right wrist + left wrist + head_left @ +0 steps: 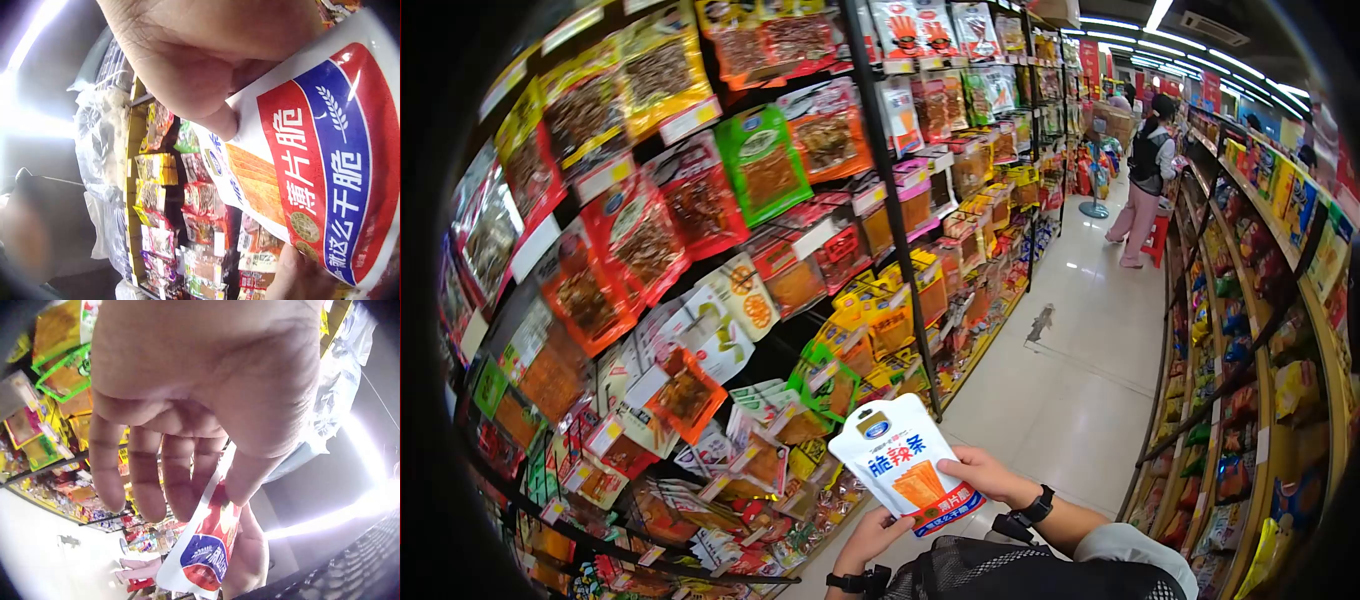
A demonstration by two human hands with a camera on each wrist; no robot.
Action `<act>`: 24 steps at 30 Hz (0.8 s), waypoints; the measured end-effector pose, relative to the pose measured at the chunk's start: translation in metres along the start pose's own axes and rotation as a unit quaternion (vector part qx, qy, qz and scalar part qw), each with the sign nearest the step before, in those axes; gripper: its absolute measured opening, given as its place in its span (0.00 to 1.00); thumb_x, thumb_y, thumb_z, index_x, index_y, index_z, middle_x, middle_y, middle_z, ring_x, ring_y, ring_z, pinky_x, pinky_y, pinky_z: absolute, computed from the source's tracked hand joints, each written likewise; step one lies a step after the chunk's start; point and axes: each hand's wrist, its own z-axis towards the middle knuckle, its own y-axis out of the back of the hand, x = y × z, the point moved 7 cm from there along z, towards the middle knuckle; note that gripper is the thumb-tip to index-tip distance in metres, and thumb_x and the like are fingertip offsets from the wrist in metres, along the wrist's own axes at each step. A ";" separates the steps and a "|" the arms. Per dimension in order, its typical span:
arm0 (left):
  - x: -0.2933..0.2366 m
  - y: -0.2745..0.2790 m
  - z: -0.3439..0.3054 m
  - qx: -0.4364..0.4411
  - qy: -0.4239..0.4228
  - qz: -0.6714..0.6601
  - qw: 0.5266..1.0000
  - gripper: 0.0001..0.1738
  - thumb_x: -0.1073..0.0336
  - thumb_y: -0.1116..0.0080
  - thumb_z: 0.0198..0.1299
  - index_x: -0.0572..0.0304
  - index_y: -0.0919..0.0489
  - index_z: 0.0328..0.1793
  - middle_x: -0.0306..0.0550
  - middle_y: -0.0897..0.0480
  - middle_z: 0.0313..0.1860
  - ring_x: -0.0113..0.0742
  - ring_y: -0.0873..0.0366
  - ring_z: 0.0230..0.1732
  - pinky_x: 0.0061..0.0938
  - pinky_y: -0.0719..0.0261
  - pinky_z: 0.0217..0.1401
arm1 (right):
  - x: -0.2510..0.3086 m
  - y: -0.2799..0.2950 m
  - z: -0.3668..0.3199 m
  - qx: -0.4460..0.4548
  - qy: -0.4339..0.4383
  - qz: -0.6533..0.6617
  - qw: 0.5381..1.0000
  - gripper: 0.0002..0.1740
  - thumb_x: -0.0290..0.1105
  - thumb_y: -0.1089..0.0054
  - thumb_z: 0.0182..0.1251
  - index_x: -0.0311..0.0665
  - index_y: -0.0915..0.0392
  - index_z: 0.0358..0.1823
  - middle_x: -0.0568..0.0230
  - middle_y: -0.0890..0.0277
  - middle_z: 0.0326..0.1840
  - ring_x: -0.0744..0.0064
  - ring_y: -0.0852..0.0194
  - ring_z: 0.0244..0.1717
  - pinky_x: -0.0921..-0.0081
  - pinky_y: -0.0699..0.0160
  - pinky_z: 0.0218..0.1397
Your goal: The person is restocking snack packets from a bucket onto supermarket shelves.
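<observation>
A white snack packet [892,452] with a picture of orange strips and a red and blue lower band is held up in front of the body. My right hand [992,474] grips its right edge, the thumb lying on the printed front. At the lower left corner, my left hand [874,538] pinches the packet between thumb and fingers. The left wrist view shows that hand's fingers [147,469] bent behind the packet's edge. From the right wrist, the packet's printed front [281,181] fills much of the view.
A tall rack of hanging snack packets [760,165] runs along the left. Shelves of bagged goods [1240,350] line the right. Between them the tiled aisle floor [1065,330] leads to a person [1152,180] standing by a red stool [1157,240].
</observation>
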 end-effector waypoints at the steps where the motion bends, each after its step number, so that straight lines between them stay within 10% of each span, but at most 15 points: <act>1: -0.017 -0.017 0.021 0.009 0.003 0.000 1.000 0.22 0.61 0.36 0.67 0.67 0.21 0.61 0.43 0.15 0.51 0.27 0.20 0.47 0.26 0.21 0.51 | 0.006 0.027 -0.007 -0.024 0.002 0.009 1.000 0.23 0.37 0.48 0.79 0.29 0.29 0.66 0.60 0.21 0.59 0.76 0.21 0.53 0.75 0.20 0.58; 24: -0.050 -0.206 0.407 0.227 0.005 -0.036 0.973 0.20 0.57 0.39 0.70 0.65 0.21 0.59 0.39 0.16 0.43 0.24 0.22 0.40 0.24 0.22 0.43 | 0.144 0.359 -0.034 -0.293 0.097 -0.108 0.945 0.19 0.33 0.47 0.77 0.28 0.26 0.61 0.63 0.19 0.53 0.78 0.24 0.51 0.76 0.24 0.56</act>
